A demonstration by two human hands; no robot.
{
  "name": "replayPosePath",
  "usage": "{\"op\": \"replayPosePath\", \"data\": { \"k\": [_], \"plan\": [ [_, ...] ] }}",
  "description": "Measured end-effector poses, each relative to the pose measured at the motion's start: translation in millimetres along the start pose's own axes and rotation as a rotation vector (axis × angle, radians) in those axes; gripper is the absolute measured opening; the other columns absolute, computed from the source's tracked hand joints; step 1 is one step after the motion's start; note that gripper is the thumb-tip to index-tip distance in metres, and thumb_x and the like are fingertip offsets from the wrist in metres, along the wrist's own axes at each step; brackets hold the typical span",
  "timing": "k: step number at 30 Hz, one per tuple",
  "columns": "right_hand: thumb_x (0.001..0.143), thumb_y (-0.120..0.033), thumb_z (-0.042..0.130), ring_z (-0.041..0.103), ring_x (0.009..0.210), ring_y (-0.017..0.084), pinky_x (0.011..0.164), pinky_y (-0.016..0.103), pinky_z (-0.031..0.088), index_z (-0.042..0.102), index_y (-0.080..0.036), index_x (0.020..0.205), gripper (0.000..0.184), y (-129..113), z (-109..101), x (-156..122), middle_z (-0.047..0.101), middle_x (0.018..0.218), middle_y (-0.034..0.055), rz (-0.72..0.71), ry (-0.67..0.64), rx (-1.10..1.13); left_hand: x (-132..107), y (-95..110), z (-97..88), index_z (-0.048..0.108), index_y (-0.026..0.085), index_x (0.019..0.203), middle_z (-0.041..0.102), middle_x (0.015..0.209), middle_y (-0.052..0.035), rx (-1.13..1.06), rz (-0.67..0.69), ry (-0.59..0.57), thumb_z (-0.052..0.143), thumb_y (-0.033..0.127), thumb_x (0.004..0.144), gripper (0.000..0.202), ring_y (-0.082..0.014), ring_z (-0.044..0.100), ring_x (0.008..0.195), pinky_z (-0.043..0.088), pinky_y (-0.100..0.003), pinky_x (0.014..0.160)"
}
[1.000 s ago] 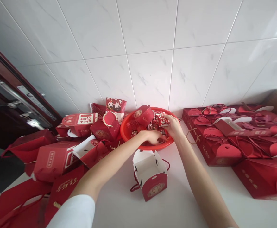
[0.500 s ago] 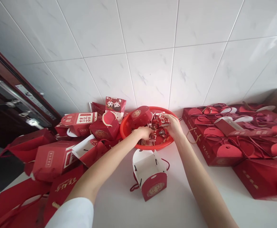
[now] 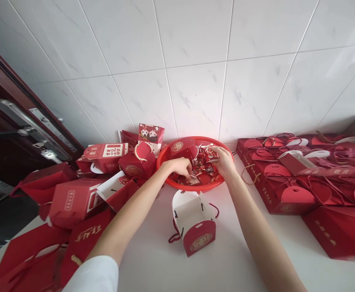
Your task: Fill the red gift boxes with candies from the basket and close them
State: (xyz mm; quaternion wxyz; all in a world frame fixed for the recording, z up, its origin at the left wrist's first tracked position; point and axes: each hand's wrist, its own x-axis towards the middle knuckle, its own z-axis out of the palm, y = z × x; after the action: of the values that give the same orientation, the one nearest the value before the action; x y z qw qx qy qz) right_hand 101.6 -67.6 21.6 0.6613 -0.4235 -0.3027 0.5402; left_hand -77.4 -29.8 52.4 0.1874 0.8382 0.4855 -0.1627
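A red oval plastic basket [image 3: 195,187] against the wall holds several small wrapped sweets [image 3: 204,167] and a small red gift box [image 3: 183,148]. My left hand [image 3: 181,167] reaches into its left part, fingers curled down and closed on a wrapped sweet, partly hidden under the fingertips. At the basket's right side, my right hand [image 3: 224,161] has its fingers closed around red-and-white wrapped sweets. Between my forearms stands an open gift box [image 3: 199,239], red outside and white inside, with dark red cord handles. The part of its inside that shows is bare white.
Folded red gift boxes [image 3: 283,198] with cords stand in close rows on the right. Other red boxes and bags [image 3: 70,202] lie piled at the left, partly under my left forearm. A tiled wall [image 3: 195,93] rises behind the white tabletop [image 3: 153,259]. A door [image 3: 22,129] is at far left.
My left hand has shifted slightly within the basket, its fingers now pointing more downward among the sweets. My right hand stays by the basket's right side. The view has turned slightly left.
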Motion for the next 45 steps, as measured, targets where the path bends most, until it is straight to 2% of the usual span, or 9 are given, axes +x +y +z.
{"op": "replayPosePath", "data": {
  "k": [3, 5, 12, 17, 24, 29, 33, 38, 45],
  "plan": [
    [0.060, -0.032, 0.074, 0.061, 0.066, 0.015, 0.055, 0.027, 0.050, 0.064, -0.021, 0.068, 0.017, 1, 0, 1, 0.067, 0.077, -0.0008, 0.001, -0.005, -0.002, 3, 4, 5.4, 0.077, 0.018, 0.073, 0.075, 0.081, -0.0092, 0.032, -0.085, -0.085, 0.087, 0.029, 0.045, 0.031, -0.0258, 0.067, 0.074, 0.050, -0.029, 0.063],
    [0.060, -0.032, 0.074, 0.061, 0.066, 0.015, 0.054, 0.026, 0.050, 0.064, -0.021, 0.068, 0.016, 1, 0, 1, 0.067, 0.076, -0.0009, -0.001, -0.001, -0.004, 5, 4, 7.6, 0.075, 0.018, 0.065, 0.073, 0.075, -0.0091, 0.023, -0.113, -0.107, 0.087, 0.028, 0.043, 0.027, -0.0265, 0.067, 0.073, 0.051, -0.029, 0.062],
    [0.058, -0.033, 0.075, 0.061, 0.065, 0.015, 0.054, 0.026, 0.051, 0.065, -0.021, 0.069, 0.019, 1, -1, 0, 0.068, 0.077, -0.0005, 0.000, -0.010, -0.004, -1, -17, -3.7, 0.074, 0.020, 0.110, 0.078, 0.095, -0.0045, -0.224, -0.008, 0.078, 0.067, 0.021, 0.071, 0.040, -0.0213, 0.071, 0.090, 0.052, -0.023, 0.073],
    [0.058, -0.034, 0.076, 0.061, 0.067, 0.016, 0.054, 0.027, 0.051, 0.063, -0.022, 0.068, 0.020, 0, -1, 0, 0.069, 0.077, -0.0001, -0.007, -0.026, -0.005, 1, -26, -4.3, 0.070, 0.015, 0.114, 0.078, 0.093, -0.0063, -0.323, 0.033, 0.202, 0.055, 0.013, 0.080, 0.037, -0.0201, 0.072, 0.090, 0.054, -0.025, 0.075],
    [0.060, -0.031, 0.074, 0.060, 0.062, 0.015, 0.053, 0.027, 0.048, 0.063, -0.022, 0.064, 0.015, 2, 0, 3, 0.067, 0.071, -0.0012, -0.019, 0.024, 0.021, 21, 10, -0.9, 0.071, 0.019, 0.111, 0.073, 0.120, -0.0049, -0.236, 0.183, 0.221, 0.058, 0.015, 0.084, 0.030, -0.0194, 0.067, 0.107, 0.050, -0.024, 0.090],
    [0.057, -0.032, 0.075, 0.059, 0.060, 0.015, 0.050, 0.027, 0.047, 0.064, -0.022, 0.067, 0.018, 4, -1, 5, 0.064, 0.064, -0.0026, -0.038, 0.026, 0.063, 52, 49, 5.3, 0.073, 0.014, 0.100, 0.074, 0.109, -0.0120, -0.089, 0.182, 0.112, 0.073, 0.019, 0.072, 0.028, -0.0285, 0.068, 0.098, 0.051, -0.032, 0.085],
    [0.056, -0.030, 0.075, 0.058, 0.057, 0.015, 0.049, 0.027, 0.047, 0.062, -0.022, 0.065, 0.017, 2, -1, 5, 0.063, 0.061, -0.0035, -0.032, 0.064, 0.102, 71, 60, 12.2, 0.072, 0.014, 0.098, 0.073, 0.107, -0.0149, -0.031, 0.146, 0.079, 0.077, 0.026, 0.068, 0.032, -0.0321, 0.067, 0.099, 0.050, -0.035, 0.084],
    [0.058, -0.029, 0.076, 0.059, 0.057, 0.015, 0.049, 0.027, 0.047, 0.062, -0.021, 0.064, 0.017, 2, -1, 5, 0.065, 0.061, -0.0025, -0.041, 0.047, 0.136, 70, 50, 9.0, 0.067, 0.016, 0.067, 0.071, 0.075, -0.0073, -0.058, 0.115, 0.079, 0.085, 0.031, 0.056, 0.026, -0.0268, 0.066, 0.079, 0.049, -0.031, 0.070],
    [0.056, -0.027, 0.076, 0.060, 0.058, 0.015, 0.050, 0.027, 0.048, 0.063, -0.019, 0.064, 0.017, 0, 1, 5, 0.065, 0.060, -0.0023, -0.051, 0.081, 0.167, 44, 30, -11.6, 0.050, 0.020, 0.055, 0.049, 0.054, 0.0030, -0.287, 0.097, 0.305, 0.079, 0.046, 0.062, 0.040, -0.0155, 0.050, 0.056, 0.035, -0.027, 0.053]
  ]
}}
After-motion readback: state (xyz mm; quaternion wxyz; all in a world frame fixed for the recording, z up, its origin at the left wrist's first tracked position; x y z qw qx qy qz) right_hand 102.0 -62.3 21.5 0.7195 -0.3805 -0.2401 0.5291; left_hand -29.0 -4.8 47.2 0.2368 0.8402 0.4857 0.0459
